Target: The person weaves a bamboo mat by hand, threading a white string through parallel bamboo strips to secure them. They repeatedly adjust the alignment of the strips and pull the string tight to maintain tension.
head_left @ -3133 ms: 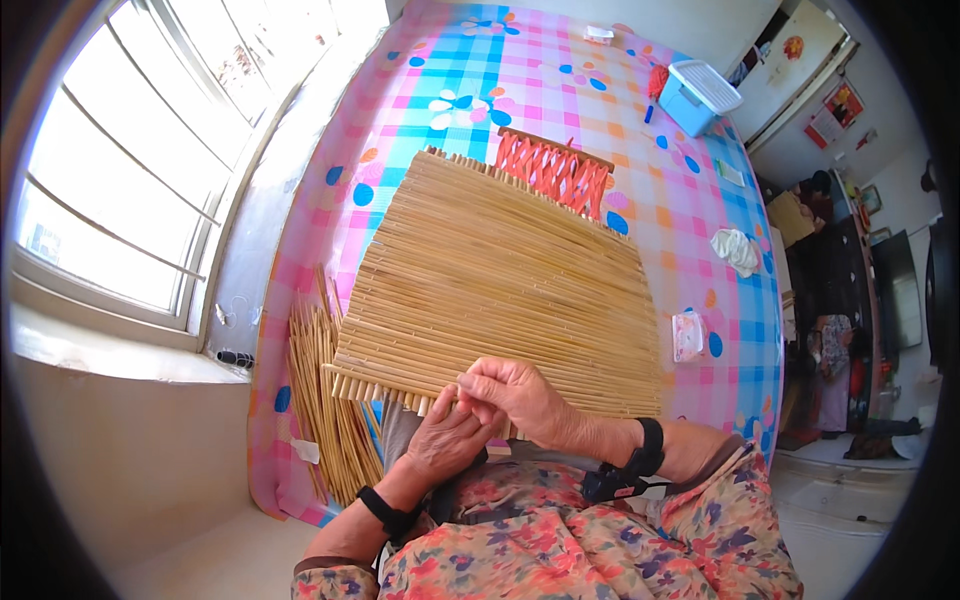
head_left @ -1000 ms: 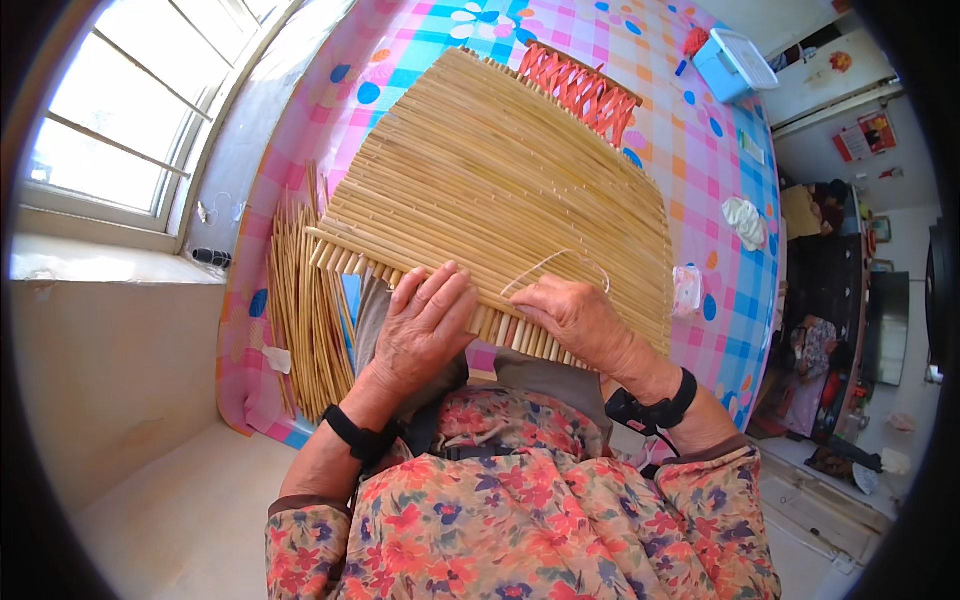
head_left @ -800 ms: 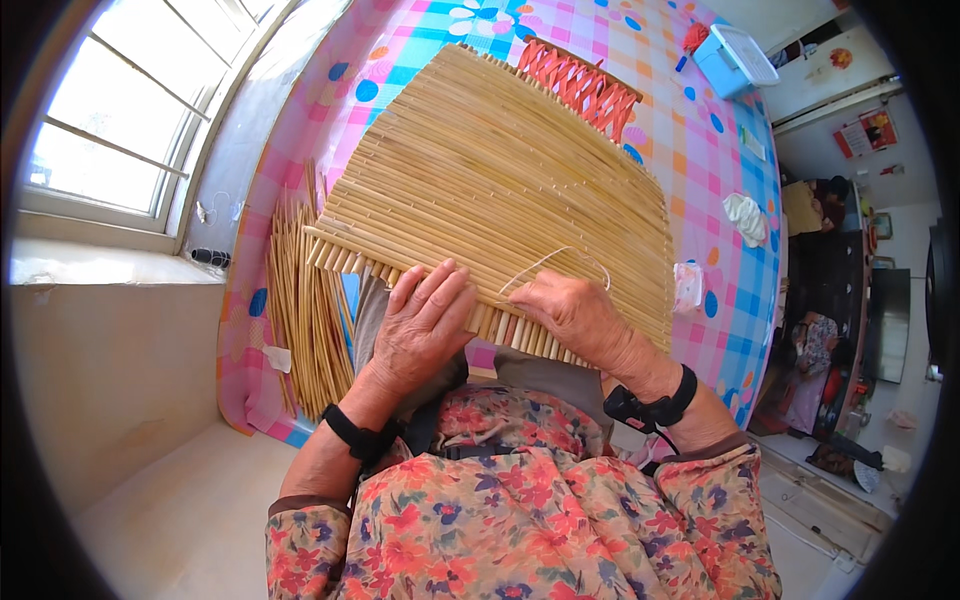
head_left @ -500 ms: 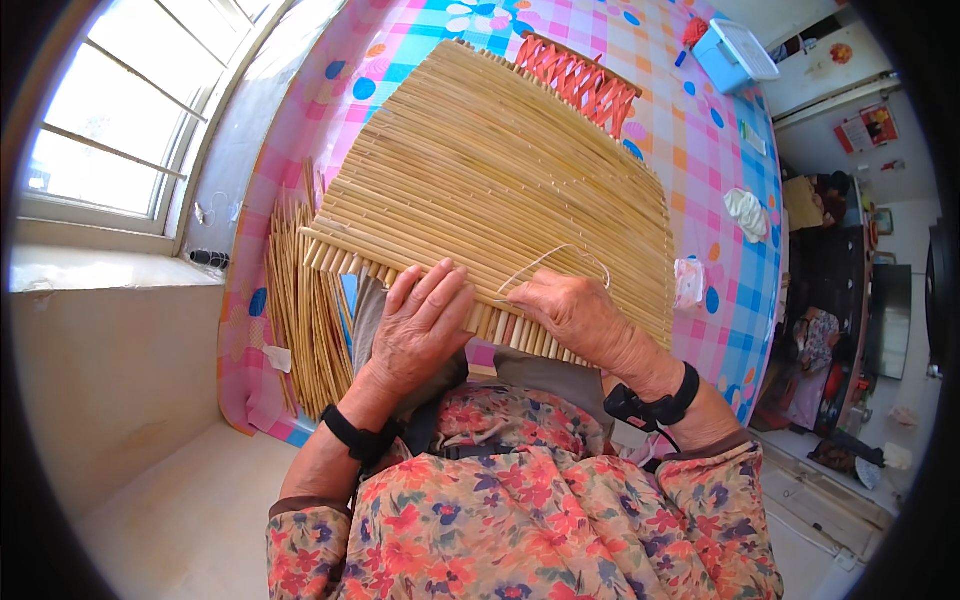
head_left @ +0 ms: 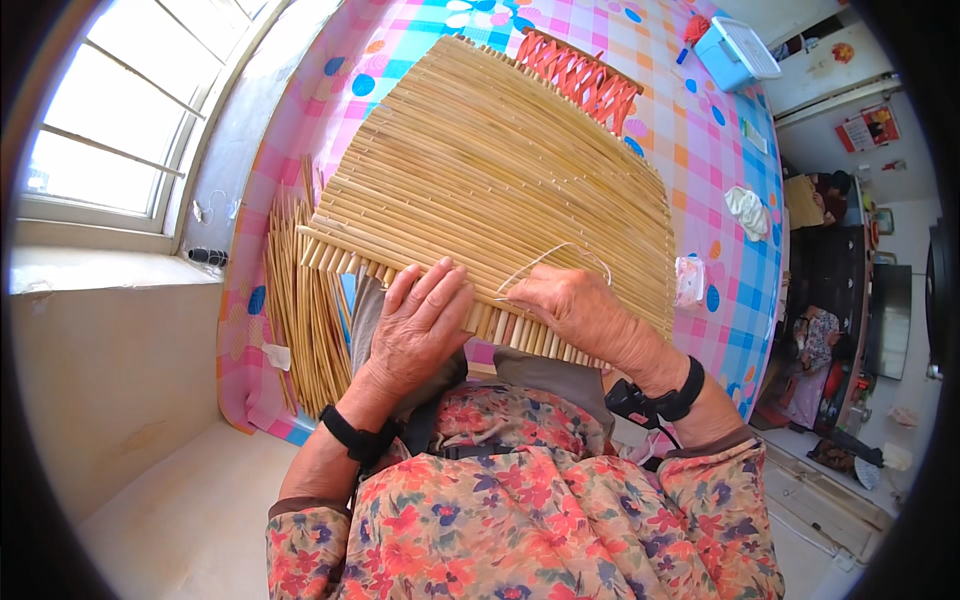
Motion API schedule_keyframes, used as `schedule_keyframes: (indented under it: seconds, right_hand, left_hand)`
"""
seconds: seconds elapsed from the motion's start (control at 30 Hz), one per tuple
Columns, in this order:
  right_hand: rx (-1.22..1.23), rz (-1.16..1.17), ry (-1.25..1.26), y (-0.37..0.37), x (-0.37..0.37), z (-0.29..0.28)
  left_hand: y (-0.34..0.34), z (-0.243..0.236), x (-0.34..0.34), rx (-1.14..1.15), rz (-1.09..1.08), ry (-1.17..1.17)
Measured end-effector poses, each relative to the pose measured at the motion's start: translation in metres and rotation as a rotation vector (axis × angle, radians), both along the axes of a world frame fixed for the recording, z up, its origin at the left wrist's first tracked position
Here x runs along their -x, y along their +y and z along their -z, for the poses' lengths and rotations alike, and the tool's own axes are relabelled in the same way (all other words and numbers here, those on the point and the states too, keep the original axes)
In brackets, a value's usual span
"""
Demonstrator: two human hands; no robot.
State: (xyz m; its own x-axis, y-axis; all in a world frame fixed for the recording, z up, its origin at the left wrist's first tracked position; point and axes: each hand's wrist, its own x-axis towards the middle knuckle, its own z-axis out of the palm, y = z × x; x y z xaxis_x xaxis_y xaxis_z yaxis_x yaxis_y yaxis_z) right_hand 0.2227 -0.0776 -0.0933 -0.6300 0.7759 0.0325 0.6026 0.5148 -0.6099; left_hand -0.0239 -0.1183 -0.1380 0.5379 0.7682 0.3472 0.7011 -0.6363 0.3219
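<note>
A mat of straw-coloured stalks (head_left: 490, 150), laid side by side and stitched together, slants across my lap and the bed. My left hand (head_left: 422, 325) grips its near edge, fingers lying over the top and the thumb hidden below. To the right, my right hand (head_left: 575, 310) pinches at the same edge, on what looks like a thin needle whose tip barely shows between thumb and forefinger. From there a pale thread (head_left: 560, 247) loops over the mat and back behind the hand. Short stalk ends show along the near edge between both hands.
Loose stalks (head_left: 305, 320) lie in a bundle at the left on the checked bed cover (head_left: 700, 60). A red-strapped wooden frame (head_left: 580, 75) is beyond the mat. A blue box (head_left: 730, 55), a white cloth (head_left: 747, 213) and a small packet (head_left: 690, 282) are at the right. A barred window (head_left: 120, 110) is at left.
My right wrist and forearm have shifted very slightly to the right and up. The thread loop and the left hand look almost the same.
</note>
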Motion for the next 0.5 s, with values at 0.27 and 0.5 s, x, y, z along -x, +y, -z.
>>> schedule_keyframes:
  seconds: [0.27,0.5]
  right_hand:
    - [-0.121,-0.193,-0.274,0.018,0.011,-0.024]
    - [-0.017,-0.224,-0.250,0.026,0.009,-0.028]
  left_hand:
    - [0.000,0.004,0.001,-0.023,0.007,-0.013]
    - [0.001,0.003,0.001,-0.047,0.017,-0.016]
